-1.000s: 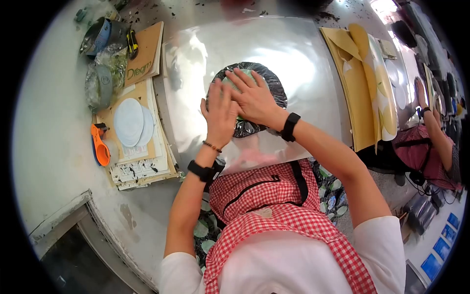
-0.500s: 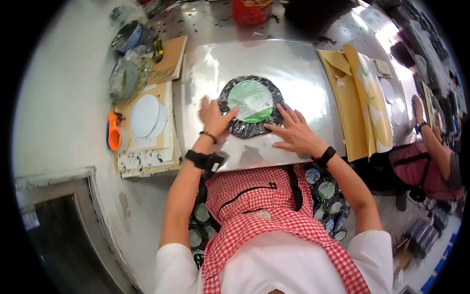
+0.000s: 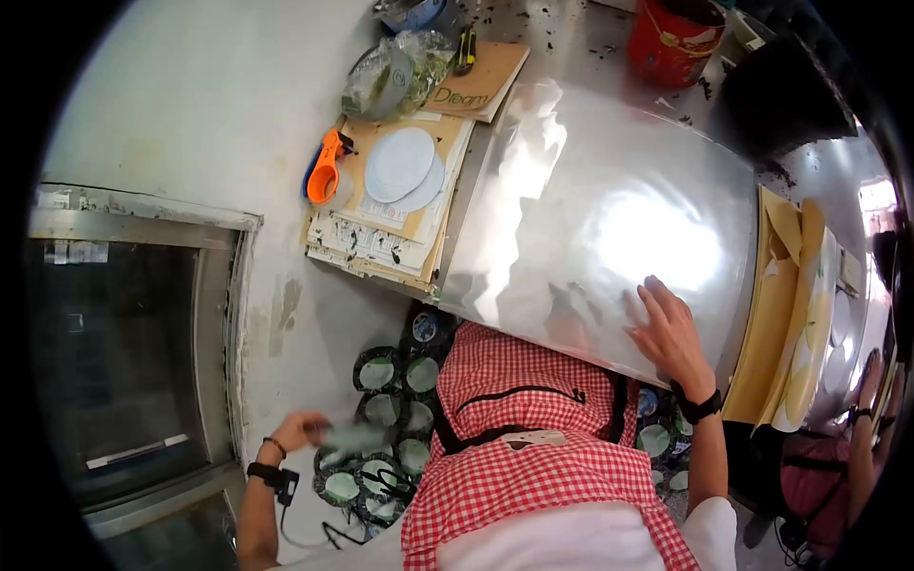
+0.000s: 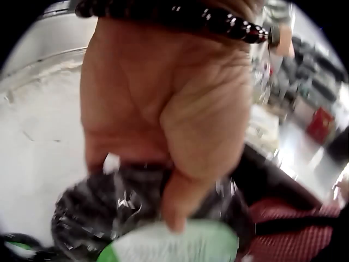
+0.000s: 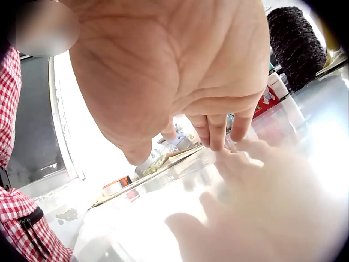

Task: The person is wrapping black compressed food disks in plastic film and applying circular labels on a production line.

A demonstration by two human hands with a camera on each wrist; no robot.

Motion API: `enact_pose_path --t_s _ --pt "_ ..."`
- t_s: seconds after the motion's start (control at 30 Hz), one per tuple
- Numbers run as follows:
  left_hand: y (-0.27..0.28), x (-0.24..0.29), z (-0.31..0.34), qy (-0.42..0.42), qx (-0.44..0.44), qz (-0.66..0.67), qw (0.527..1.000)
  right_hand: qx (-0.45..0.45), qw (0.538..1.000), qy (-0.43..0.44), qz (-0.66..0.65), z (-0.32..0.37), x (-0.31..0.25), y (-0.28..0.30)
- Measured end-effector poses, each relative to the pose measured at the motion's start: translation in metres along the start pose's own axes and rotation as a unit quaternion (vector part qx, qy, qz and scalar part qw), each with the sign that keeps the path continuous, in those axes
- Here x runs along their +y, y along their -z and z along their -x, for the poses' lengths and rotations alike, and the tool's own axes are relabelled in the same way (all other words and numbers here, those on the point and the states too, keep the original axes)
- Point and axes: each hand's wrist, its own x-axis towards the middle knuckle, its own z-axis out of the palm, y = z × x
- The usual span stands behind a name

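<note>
Down at the left, beside the table, the left hand (image 3: 303, 430) holds the round black plastic-wrapped packet, blurred in the head view. In the left wrist view the thumb of that hand (image 4: 169, 109) lies over the near face of the black packet (image 4: 92, 213), by its pale green label (image 4: 180, 243); the other fingers are hidden behind it. Over the front part of the shiny sheet (image 3: 609, 162) is the right hand (image 3: 671, 333), fingers spread and holding nothing. The right wrist view shows this hand (image 5: 180, 71) above the sheet, its reflection below.
Several similar wrapped packets (image 3: 378, 373) lie below the table at left. Papers with white discs (image 3: 400, 164), orange scissors (image 3: 325, 179) and a cutter (image 3: 465, 50) are at the table's left. A red bucket (image 3: 674, 43) stands behind; yellow folders (image 3: 779, 285) lie right.
The left hand has taken the round packet off the sheet and carried it down to the left. The right hand has come away from the packet. The head view has shifted left.
</note>
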Motion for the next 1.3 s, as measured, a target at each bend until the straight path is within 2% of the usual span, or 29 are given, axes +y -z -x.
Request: enact_pose_path --t_s 0.03,0.07,0.1,0.13,0.17,0.2,0.23,0.27,0.33,0.37,0.4,0.43,0.47,0.5,0.57,0.6,0.63,0.7,0.73,0.77,0.83,0.87,0.93,0.97,1.0,1.07,1.13,1.23,1.3 --pt "-0.010 0.001 0.010 0.002 -0.134 -0.096 0.986 -0.001 1.000 0.001 0.020 0.000 0.001 -0.002" --pt "-0.014 0.004 0.014 0.000 -0.261 -0.190 0.946 0.004 0.999 0.002 0.042 -0.002 0.001 -0.003" --pt "-0.017 0.011 0.002 0.000 -0.254 -0.201 0.946 0.002 0.999 0.004 0.042 -0.005 -0.003 0.001" --pt "-0.016 0.046 -0.017 -0.067 -0.156 -0.219 0.961 -0.004 0.999 -0.005 0.036 -0.008 -0.007 0.005" --pt "-0.006 0.057 -0.054 -0.094 -0.057 -0.203 0.973 -0.007 1.000 -0.017 0.023 -0.009 -0.008 0.006" --pt "0.000 0.106 -0.081 -0.151 0.076 -0.136 0.976 -0.009 0.999 -0.028 0.014 -0.011 -0.009 0.007" --pt "0.015 0.147 -0.123 -0.259 0.200 -0.173 0.929 -0.004 0.999 -0.032 0.020 -0.013 -0.010 0.005" --pt "0.026 0.203 -0.148 -0.392 0.295 -0.203 0.847 -0.005 0.999 -0.031 -0.012 -0.012 -0.009 0.008" --pt "0.052 0.281 -0.208 -0.418 0.388 -0.040 0.820 0.023 0.997 -0.074 -0.013 -0.009 -0.009 0.020" --pt "0.056 0.294 -0.233 -0.393 0.446 -0.032 0.804 -0.010 0.998 -0.047 -0.042 -0.008 -0.008 0.024" --pt "0.068 0.334 -0.267 -0.399 0.478 -0.032 0.782 -0.017 0.996 -0.054 -0.063 0.006 -0.008 0.042" --pt "0.073 0.327 -0.278 -0.394 0.502 -0.068 0.767 -0.001 0.996 -0.080 -0.045 0.005 -0.009 0.055" --pt "0.077 0.299 -0.310 -0.421 0.496 -0.039 0.758 0.030 0.998 -0.055 -0.032 0.001 -0.007 0.066" --pt "0.071 0.330 -0.347 -0.453 0.510 -0.047 0.730 0.081 0.995 -0.057 -0.002 0.009 0.008 0.087" --pt "0.063 0.328 -0.324 -0.402 0.493 -0.010 0.771 0.154 0.982 -0.090 0.060 0.000 0.040 0.124" --pt "0.061 0.334 -0.334 -0.392 0.489 -0.014 0.779 0.204 0.962 -0.140 0.117 -0.008 0.060 0.142" --pt "0.054 0.326 -0.324 -0.390 0.501 -0.013 0.772 0.318 0.938 -0.090 0.101 -0.027 0.076 0.165" --pt "0.050 0.332 -0.314 -0.375 0.508 -0.008 0.775 0.432 0.891 -0.089 0.109 -0.066 0.126 0.222" --pt "0.049 0.332 -0.311 -0.353 0.521 0.000 0.777 0.467 0.872 -0.134 0.065 -0.087 0.152 0.247" --pt "0.048 0.334 -0.311 -0.355 0.530 -0.001 0.770 0.509 0.845 -0.122 0.107 -0.108 0.179 0.270" --pt "0.050 0.338 -0.310 -0.343 0.532 -0.009 0.774 0.518 0.819 -0.143 0.202 -0.140 0.231 0.302" --pt "0.050 0.338 -0.309 -0.332 0.534 -0.015 0.777 0.517 0.820 -0.142 0.201 -0.149 0.248 0.309" --pt "0.052 0.340 -0.307 -0.340 0.530 -0.010 0.777 0.424 0.846 -0.214 0.243 -0.162 0.273 0.319" --pt "0.050 0.340 -0.305 -0.346 0.525 -0.004 0.778 0.396 0.866 -0.243 0.185 -0.165 0.281 0.321" --pt "0.049 0.340 -0.302 -0.343 0.525 -0.003 0.779 0.394 0.867 -0.242 0.184 -0.167 0.290 0.324" --pt "0.041 0.345 -0.288 -0.372 0.531 -0.003 0.761 0.330 0.884 -0.264 0.199 -0.167 0.291 0.334" --pt "0.043 0.338 -0.297 -0.384 0.520 0.002 0.763 0.319 0.891 -0.244 0.212 -0.165 0.300 0.344" --pt "0.048 0.327 -0.307 -0.392 0.516 -0.003 0.762 0.338 0.889 -0.248 0.185 -0.160 0.316 0.346" --pt "0.051 0.324 -0.311 -0.380 0.524 -0.014 0.762 0.458 0.835 -0.304 0.041 -0.160 0.326 0.340"
